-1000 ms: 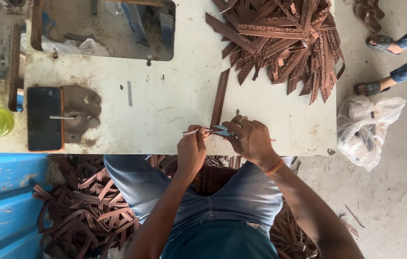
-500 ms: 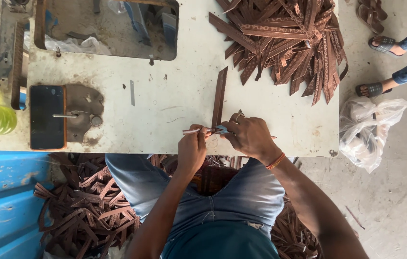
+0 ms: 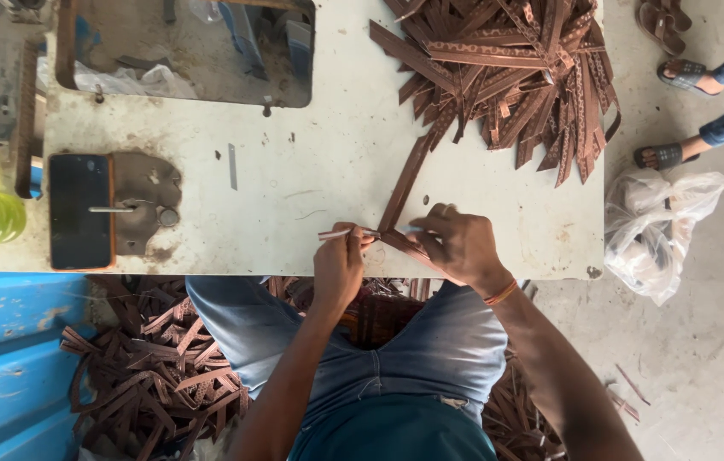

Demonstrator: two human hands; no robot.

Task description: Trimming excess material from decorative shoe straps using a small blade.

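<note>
At the table's near edge, my left hand (image 3: pixel 338 263) pinches a thin pale stick-like tool (image 3: pixel 336 233) that points left. My right hand (image 3: pixel 458 243) presses down and grips the near end of a long brown strap (image 3: pixel 405 183). The strap runs from the pile toward me and bends under my right fingers. The two hands are almost touching at the bend. What lies under my right fingers is hidden.
A heap of brown straps (image 3: pixel 516 68) covers the far right of the white table (image 3: pixel 294 171). A dark phone (image 3: pixel 78 211) and a metal plate (image 3: pixel 144 201) lie at the left. More straps (image 3: pixel 157 376) litter the floor. A plastic bag (image 3: pixel 661 226) and another person's sandalled feet (image 3: pixel 678 111) are at the right.
Both hands stay at the strap's bend with only small finger movements. The view has shifted slightly.
</note>
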